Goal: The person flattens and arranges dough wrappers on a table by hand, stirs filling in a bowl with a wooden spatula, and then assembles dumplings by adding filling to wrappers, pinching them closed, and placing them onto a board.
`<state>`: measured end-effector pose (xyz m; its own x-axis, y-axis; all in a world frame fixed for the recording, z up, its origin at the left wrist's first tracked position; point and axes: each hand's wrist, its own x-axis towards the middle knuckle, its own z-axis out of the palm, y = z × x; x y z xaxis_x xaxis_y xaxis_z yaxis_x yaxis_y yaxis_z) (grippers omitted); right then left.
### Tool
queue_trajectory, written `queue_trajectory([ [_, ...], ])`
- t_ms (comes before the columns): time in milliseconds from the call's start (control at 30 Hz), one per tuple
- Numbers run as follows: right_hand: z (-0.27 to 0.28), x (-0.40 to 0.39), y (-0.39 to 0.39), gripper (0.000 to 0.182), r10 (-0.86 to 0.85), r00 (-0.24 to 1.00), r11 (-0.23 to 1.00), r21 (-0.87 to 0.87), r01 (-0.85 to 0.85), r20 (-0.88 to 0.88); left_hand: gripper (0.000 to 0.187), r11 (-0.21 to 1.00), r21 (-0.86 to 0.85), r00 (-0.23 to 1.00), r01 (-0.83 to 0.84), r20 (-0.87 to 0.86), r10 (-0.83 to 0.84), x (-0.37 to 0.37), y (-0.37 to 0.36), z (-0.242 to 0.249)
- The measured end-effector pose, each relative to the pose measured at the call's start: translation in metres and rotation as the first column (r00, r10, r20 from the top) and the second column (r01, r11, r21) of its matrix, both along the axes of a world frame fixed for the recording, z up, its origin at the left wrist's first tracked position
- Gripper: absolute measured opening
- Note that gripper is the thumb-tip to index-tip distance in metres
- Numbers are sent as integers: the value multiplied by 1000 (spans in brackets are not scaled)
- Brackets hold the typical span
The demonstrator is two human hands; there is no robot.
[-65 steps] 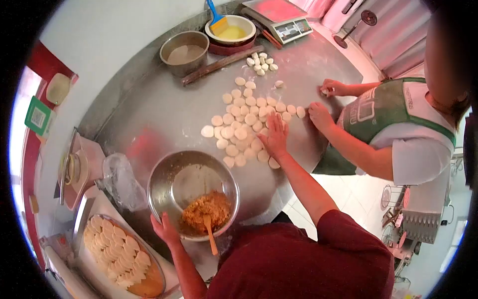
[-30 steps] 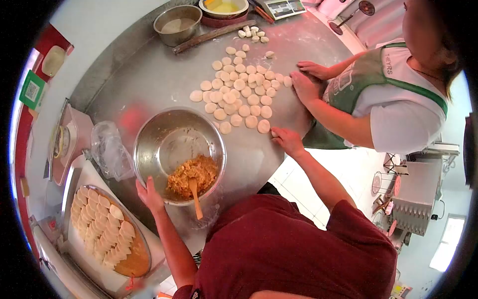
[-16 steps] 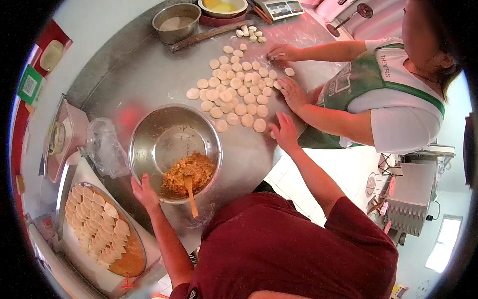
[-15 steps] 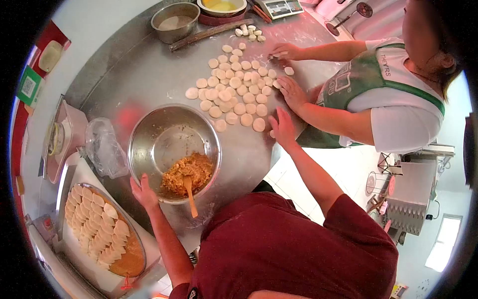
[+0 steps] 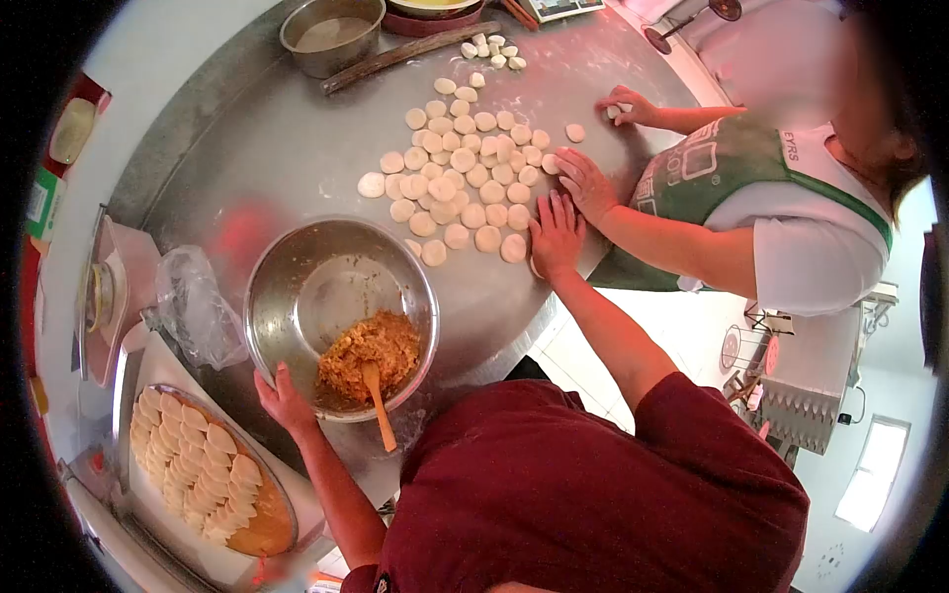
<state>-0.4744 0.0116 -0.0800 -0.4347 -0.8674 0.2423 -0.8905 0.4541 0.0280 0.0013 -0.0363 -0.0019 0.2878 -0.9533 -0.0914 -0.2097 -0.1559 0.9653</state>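
Note:
My left hand (image 5: 285, 399) grips the near-left rim of a large steel mixing bowl (image 5: 273, 259). Orange-brown minced filling (image 5: 381, 346) lies in the bowl, with a wooden spatula (image 5: 379, 403) stuck in it, its handle over the rim. My right hand (image 5: 558, 237) rests flat on the table, fingers stretched out, at the right edge of many round dough discs (image 5: 463, 159). Part of one disc shows beside its palm; whether it is touched is hidden. Close by, a co-worker's hand (image 5: 587, 184) touches a disc, and the co-worker's other hand (image 5: 629, 105) is around a small whitish piece.
A wooden rolling pin (image 5: 410, 57), a steel pot (image 5: 331, 38) and small dough lumps (image 5: 491, 49) sit at the back. At left are a crumpled plastic bag (image 5: 198, 306) and a round tray (image 5: 265, 534) of folded dumplings. The co-worker stands at right.
My right hand has turned and flattened, its fingers now pointing toward the back beside the discs. The co-worker's far hand has moved right, away from the discs. My left hand stays on the bowl.

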Motion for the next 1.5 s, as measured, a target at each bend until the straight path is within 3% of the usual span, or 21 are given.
queue_trajectory([
  [67, 0, 2, -1, 48, -23, 999, 1000, -2, 22, -37, 27, 1000, 10, 1000, -1, -30, 1, 1, 2, -3],
  [167, -6, -3, -2, 48, 18, 999, 998, -60, -15, 50, 28, 1000, -3, 998, 5, -56, -5, 1, -2, 0],
  [200, -11, -9, -5, 47, 75, 956, 975, -221, -10, 285, 28, 999, -37, 999, 8, -36, -10, -1, -2, 1],
  [267, -24, -19, 3, 47, 268, 702, 879, -466, 102, 660, 29, 999, -34, 1000, 6, -17, -6, -6, 3, 5],
  [300, -29, -19, 9, 48, 252, 780, 860, -503, 91, 572, 29, 1000, -6, 1000, 2, -15, -2, -8, 2, 11],
  [400, -7, 14, 32, 53, 57, 994, 998, -25, -55, 89, 30, 999, 2, 995, -47, 88, 47, -8, 0, 9],
  [533, -6, 10, 30, 68, 34, 927, 998, -60, -12, 374, 31, 1000, -24, 992, 17, 125, -14, -5, -1, 7],
  [633, 28, 46, 44, 78, 117, 969, 990, 57, -132, 216, 31, 1000, 14, 998, 17, 60, -18, -6, -1, 10],
  [733, 15, 49, 8, 89, 109, 928, 994, -14, -111, 357, 30, 1000, 8, 1000, -14, -4, 14, -12, -1, 16],
  [833, 20, 54, -13, 87, 211, 893, 977, -118, -179, 397, 29, 1000, -16, 983, 23, 185, -20, -7, -4, 11],
  [867, 22, 55, -19, 89, 239, 874, 970, -154, -190, 424, 29, 998, -37, 985, 41, 170, -34, -6, -5, 8],
  [1000, 29, 63, -45, 81, 250, 908, 968, -57, -245, 336, 29, 998, -42, 985, 47, 166, -40, -1, -1, 6],
  [1100, 31, 43, -78, 70, 294, 874, 938, -292, -186, 388, 26, 999, -29, 993, 17, 118, -13, -5, -4, 5],
  [1200, 48, 9, -105, 57, 361, 882, 892, -387, -232, 304, 23, 999, 21, 996, -24, 89, 22, -7, -2, 11],
  [1300, 38, -29, -167, 45, 437, 765, 867, -448, -218, 473, 22, 997, 52, 998, -59, 7, 59, -10, -1, 13],
  [1367, 52, -45, -216, 33, 316, 867, 945, -215, -249, 385, 22, 996, 61, 998, -64, -15, 65, -12, -3, 15],
  [1433, 45, -58, -258, 27, 259, 929, 958, -195, -211, 265, 22, 995, 72, 998, -66, 23, 64, -13, -2, 20],
  [1500, 36, -68, -285, 27, 192, 937, 981, -68, -179, 293, 22, 993, 71, 996, -93, 21, 91, -12, 0, 16],
])
